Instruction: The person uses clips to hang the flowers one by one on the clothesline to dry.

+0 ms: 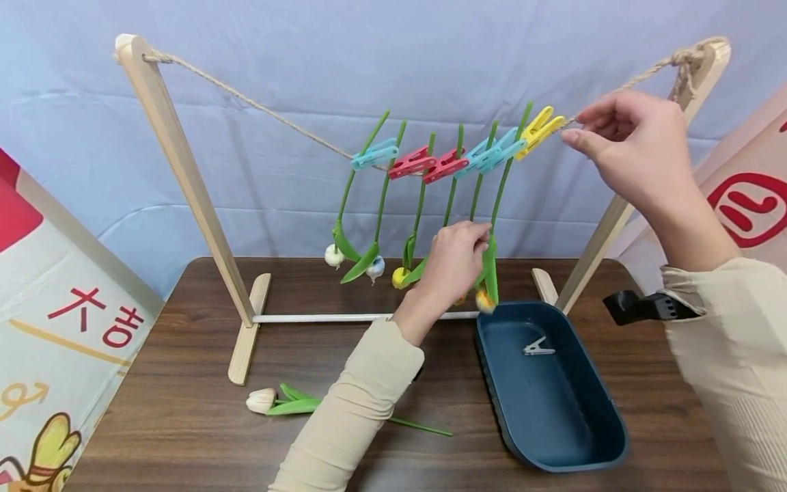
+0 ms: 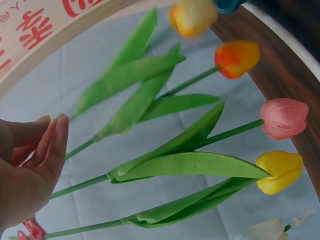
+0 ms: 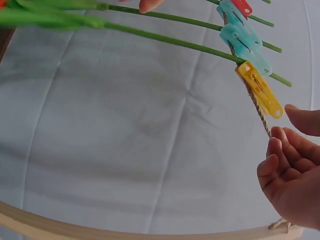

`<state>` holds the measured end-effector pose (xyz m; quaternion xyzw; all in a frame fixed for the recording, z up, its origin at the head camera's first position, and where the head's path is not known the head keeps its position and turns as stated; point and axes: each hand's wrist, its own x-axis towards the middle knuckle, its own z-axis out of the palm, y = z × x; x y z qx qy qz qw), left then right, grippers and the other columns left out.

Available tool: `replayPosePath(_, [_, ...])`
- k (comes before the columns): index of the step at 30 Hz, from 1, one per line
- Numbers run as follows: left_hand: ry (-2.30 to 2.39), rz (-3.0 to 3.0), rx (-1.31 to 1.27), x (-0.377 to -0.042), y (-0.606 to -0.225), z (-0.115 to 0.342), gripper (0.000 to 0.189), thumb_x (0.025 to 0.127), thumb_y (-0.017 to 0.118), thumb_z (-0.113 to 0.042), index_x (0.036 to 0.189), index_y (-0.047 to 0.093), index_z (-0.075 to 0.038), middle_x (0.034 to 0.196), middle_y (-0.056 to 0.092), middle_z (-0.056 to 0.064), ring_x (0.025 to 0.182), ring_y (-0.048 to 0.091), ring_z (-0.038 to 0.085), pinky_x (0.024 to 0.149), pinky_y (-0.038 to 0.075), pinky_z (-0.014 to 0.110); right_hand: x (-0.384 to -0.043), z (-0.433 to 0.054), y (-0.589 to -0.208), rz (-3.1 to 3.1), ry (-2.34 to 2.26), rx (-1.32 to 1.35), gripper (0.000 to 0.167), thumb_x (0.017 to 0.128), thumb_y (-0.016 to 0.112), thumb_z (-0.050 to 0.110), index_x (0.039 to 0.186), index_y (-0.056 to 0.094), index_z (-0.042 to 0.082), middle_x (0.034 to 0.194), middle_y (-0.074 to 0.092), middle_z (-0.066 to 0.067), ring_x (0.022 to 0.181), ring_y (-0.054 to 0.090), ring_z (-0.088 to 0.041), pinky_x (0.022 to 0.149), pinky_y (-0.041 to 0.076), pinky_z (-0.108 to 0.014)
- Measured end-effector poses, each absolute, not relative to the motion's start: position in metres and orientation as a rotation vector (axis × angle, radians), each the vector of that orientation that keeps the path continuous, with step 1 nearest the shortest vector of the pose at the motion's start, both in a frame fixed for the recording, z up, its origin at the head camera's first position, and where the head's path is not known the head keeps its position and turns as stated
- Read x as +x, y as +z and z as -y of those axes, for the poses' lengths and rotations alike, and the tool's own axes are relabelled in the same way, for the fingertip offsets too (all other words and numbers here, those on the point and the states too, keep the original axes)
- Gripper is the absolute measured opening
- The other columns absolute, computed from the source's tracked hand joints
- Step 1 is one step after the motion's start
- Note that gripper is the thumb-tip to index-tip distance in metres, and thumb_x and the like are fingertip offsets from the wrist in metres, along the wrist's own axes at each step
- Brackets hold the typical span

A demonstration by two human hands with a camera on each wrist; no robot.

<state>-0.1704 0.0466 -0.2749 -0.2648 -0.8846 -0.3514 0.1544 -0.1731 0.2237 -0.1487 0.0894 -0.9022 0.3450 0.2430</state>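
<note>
Several artificial tulips hang heads down from a twine rope, held by blue, red and yellow clothespins. My right hand is at the rope just right of the yellow clothespin; its fingertips touch the twine and its thumb stands apart, with no clothespin in its grasp. The yellow clothespin sits at the rightmost stem. My left hand is among the right-hand stems, its fingers loosely bent beside a stem. In the left wrist view, an orange tulip and a pink tulip hang near it.
A wooden frame carries the rope. A dark blue bin with a white clothespin stands at the right on the brown table. One white tulip lies at the front, partly behind my left sleeve.
</note>
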Motion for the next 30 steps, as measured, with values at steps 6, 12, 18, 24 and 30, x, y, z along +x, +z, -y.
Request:
replayPosePath(6, [-0.996,2.613,-0.716,-0.172,-0.279,-0.041,0.023,0.088,0.060,-0.009,0.109,0.066,-0.006,0.095,0.065,0.003,0.091,0.060,0.016,0.081,0.046,0.024,-0.172,-0.235,-0.164,2.506,0.991,0.211,0.008,0.082,0.068,0.021,0.080,0.062,0.015,0.063,0.055,0.015,0.057,0.050,-0.001,0.050,0.037,-0.013])
replayPosePath(12, [-1.014,2.649,-0.641,-0.172,-0.283,-0.031,0.021,0.087,0.060,-0.006,0.107,0.068,-0.006,0.099,0.067,0.004,0.093,0.061,0.017,0.081,0.048,0.027,-0.177,-0.248,-0.195,2.832,0.814,0.321,0.014,0.085,0.063,0.011,0.089,0.064,-0.002,0.067,0.060,0.001,0.055,0.052,-0.009,0.049,0.040,-0.022])
replayPosePath(18, [-1.049,2.703,-0.624,-0.171,-0.294,-0.020,0.020,0.088,0.059,-0.005,0.106,0.068,-0.006,0.102,0.066,0.006,0.094,0.061,0.019,0.080,0.048,0.029,-0.183,-0.265,-0.247,3.152,0.727,0.501,0.012,0.086,0.052,-0.001,0.086,0.063,-0.004,0.071,0.061,-0.004,0.060,0.055,-0.015,0.052,0.044,-0.027])
replayPosePath(24, [-1.042,2.785,-0.630,-0.169,-0.309,-0.009,0.018,0.087,0.059,-0.005,0.103,0.069,-0.007,0.100,0.067,0.006,0.090,0.062,0.020,0.080,0.048,0.032,-0.182,-0.282,-0.310,3.255,0.852,0.456,0.014,0.085,0.050,-0.003,0.080,0.063,-0.004,0.066,0.059,-0.003,0.055,0.056,-0.016,0.049,0.045,-0.029])
replayPosePath(30, [-1.019,2.874,-0.625,-0.167,-0.328,0.003,0.013,0.087,0.060,-0.008,0.095,0.070,-0.008,0.091,0.067,0.003,0.085,0.062,0.021,0.075,0.048,0.034,-0.173,-0.296,-0.367,3.296,0.995,0.262,0.016,0.080,0.046,-0.006,0.073,0.060,-0.008,0.058,0.056,-0.007,0.044,0.054,-0.014,0.042,0.048,-0.030])
